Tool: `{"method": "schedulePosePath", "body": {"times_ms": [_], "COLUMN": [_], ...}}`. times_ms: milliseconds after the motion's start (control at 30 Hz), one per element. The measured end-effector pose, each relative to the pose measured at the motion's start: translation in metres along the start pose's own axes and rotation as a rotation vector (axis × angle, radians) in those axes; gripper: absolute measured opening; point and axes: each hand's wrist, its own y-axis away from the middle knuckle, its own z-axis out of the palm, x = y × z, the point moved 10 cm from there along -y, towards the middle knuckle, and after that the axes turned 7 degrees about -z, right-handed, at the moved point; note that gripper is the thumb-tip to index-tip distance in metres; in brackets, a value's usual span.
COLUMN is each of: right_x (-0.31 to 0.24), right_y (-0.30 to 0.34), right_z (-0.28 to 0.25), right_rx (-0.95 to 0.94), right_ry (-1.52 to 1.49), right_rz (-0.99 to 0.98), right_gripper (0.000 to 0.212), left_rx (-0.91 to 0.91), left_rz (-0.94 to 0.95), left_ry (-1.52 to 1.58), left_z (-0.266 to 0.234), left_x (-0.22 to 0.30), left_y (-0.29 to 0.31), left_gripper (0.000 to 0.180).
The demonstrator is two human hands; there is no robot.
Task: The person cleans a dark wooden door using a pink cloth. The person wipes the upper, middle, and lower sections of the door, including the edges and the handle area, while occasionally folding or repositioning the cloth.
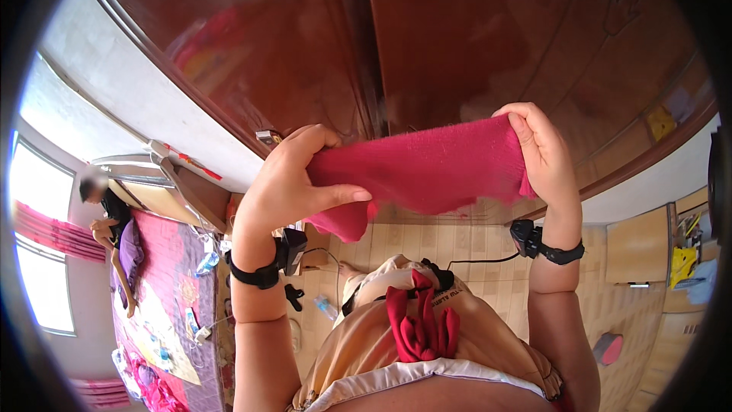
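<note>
A crimson knitted piece of cloth (427, 164), sock-like in shape, is stretched sideways between my hands at chest height. My left hand (284, 183) grips its left end, with the thumb lying across the front and a loose fold drooping below. At the right end, my right hand (543, 154) pinches the upper corner between thumb and fingers, beside what seems to be the cuff. Deep red cloth (421, 320) with finger-like strips hangs at my waist, over tan clothing (351, 358). Each wrist carries a black strap with a small device.
A glossy reddish-brown cabinet (473, 38) stands directly ahead. To the left, a person (114, 217) sits on a bed with a pink and purple cover (164, 259). Tiled floor (488, 252) lies below, with a pink-topped stool (608, 349) and wooden cupboard (639, 254) at right.
</note>
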Motion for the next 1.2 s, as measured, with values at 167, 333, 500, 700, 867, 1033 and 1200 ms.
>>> {"method": "schedulePosePath", "body": {"times_ms": [167,333,500,700,867,1033,1200], "right_x": [-0.012,-0.002,0.007,0.015,0.027,0.005,0.006], "right_y": [0.000,-0.004,-0.003,-0.001,0.009,0.002,-0.011], "right_z": [0.007,0.017,0.024,0.030,0.036,0.030,0.005], "right_rx": [-0.141,-0.285,-0.242,-0.373,-0.546,-0.341,-0.100], "right_ry": [0.045,0.158,-0.066,-0.027,0.149,-0.122,-0.165], "right_rz": [-0.079,-0.140,-0.033,0.097,-0.054,-0.121,-0.047], "right_gripper": [0.031,0.033,0.029,0.041,0.036,0.028,0.035], "left_rx": [-0.207,-0.324,-0.138,-0.222,-0.282,-0.156,0.078], "left_rz": [0.041,-0.306,0.147,-0.260,-0.236,-0.547,-0.300], "left_ry": [0.056,-0.005,0.102,0.103,0.284,0.847,0.775], "left_z": [0.010,0.019,0.003,0.007,0.012,0.021,-0.006], "left_x": [-0.009,-0.042,-0.014,-0.062,-0.075,-0.098,-0.084], "left_y": [0.006,0.006,0.003,0.010,0.017,0.028,0.003], "left_gripper": [0.042,0.027,0.022,0.021,0.023,0.019,0.014]}}
